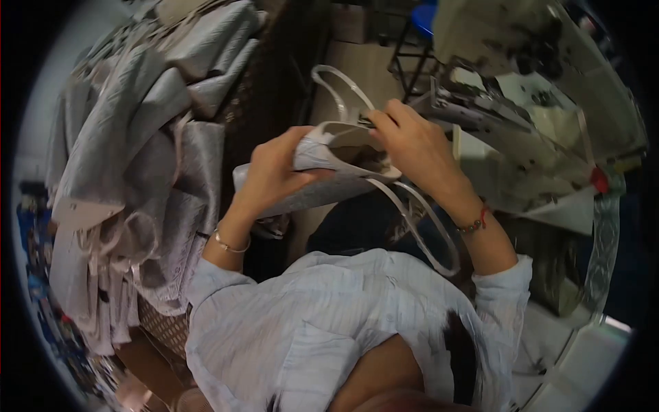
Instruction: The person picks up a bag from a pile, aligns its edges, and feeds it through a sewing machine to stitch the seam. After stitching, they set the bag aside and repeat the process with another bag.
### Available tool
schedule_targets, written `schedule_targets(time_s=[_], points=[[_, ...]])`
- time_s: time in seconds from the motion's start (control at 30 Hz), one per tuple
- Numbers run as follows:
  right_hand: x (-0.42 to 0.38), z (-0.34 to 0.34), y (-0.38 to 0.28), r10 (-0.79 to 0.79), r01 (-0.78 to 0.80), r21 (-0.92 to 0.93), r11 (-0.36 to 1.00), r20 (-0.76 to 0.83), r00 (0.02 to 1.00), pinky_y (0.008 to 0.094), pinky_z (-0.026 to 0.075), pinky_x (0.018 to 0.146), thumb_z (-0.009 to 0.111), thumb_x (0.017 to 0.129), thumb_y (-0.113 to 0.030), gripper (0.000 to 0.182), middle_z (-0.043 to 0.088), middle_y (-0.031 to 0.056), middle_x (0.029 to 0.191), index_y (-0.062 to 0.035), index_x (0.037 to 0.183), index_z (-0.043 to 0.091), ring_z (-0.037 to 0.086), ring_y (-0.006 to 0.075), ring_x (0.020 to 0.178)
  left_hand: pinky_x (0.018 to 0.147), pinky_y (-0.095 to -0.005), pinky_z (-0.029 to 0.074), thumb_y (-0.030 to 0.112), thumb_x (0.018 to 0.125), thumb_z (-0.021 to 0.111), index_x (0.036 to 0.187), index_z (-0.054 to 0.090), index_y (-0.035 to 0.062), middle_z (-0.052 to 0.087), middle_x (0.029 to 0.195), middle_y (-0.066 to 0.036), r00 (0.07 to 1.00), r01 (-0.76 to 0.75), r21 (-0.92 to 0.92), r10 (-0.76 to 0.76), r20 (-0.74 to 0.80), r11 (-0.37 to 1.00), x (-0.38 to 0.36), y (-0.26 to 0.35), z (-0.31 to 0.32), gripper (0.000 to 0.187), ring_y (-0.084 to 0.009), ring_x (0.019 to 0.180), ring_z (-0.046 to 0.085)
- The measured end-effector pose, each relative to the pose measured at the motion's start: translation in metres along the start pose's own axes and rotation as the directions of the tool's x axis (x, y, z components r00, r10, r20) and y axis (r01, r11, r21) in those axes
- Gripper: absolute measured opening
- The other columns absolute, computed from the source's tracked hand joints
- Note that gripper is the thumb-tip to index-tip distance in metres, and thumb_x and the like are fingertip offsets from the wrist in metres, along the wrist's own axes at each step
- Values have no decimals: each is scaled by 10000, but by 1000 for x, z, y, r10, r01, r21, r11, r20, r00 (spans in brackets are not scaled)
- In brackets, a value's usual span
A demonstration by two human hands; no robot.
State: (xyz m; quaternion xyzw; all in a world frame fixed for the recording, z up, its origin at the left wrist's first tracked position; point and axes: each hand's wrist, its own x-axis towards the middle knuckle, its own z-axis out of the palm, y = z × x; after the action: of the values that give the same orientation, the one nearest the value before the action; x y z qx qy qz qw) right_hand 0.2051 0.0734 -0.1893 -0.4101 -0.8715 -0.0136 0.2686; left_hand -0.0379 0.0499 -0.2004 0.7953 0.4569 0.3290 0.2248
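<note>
Workshop interior, dim, viewed steeply from above. One sewing machine (542, 103) occupies the surface (576, 206) at right; one blue stool (427, 17) stands beyond it. A large heap of folded grey fabric pieces (130, 158) fills the left side, number not countable. Between heap and machine a narrow strip of floor (371, 69) remains open. One grey fabric bag (336, 161) is held at the centre, above the lap. Two pale strap handles show: one (340, 86) loops upward, one (422, 226) hangs below. Left hand (274, 172) has its grip clamped on the bag's left side. Right hand (412, 147) pinches the bag's upper rim, fingers together.
</note>
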Motion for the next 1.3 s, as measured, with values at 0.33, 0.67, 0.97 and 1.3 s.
schedule_targets(time_s=[0.33,0.67,0.97,1.3], points=[[-7,-12,9,59,37,240,970,-381,923,392,458,759,507,973,-110,262,550,142,1035,23,1193,552,558,276,884,699,-316,528,208,726,807,1080,612,57,693,892,-76,929,-38,163,95,-357,986,-34,57,-128,432,-203,814,680],[-5,-2,2,88,108,381,918,-463,882,366,481,801,429,1015,-190,332,545,151,1144,27,1247,527,570,254,1014,977,-409,431,392,928,520,1287,490,73,545,1269,-85,-114,-253,235,213,-970,938,-274,113,-329,481,-252,1153,531],[-27,13,21,135,33,436,900,-349,927,360,471,895,407,1020,-171,321,567,148,1174,23,1255,508,568,245,1062,1004,-417,395,292,927,578,1352,427,65,499,1318,-113,-537,-432,211,-62,-842,877,-324,58,-314,505,-236,1228,461],[-64,-3,25,260,-154,296,943,-363,895,336,470,693,554,957,-179,280,584,99,999,-31,1195,567,580,211,806,575,-235,488,6,745,751,967,648,42,637,893,-68,451,-235,679,697,-557,695,-25,48,-144,247,-160,775,623]])
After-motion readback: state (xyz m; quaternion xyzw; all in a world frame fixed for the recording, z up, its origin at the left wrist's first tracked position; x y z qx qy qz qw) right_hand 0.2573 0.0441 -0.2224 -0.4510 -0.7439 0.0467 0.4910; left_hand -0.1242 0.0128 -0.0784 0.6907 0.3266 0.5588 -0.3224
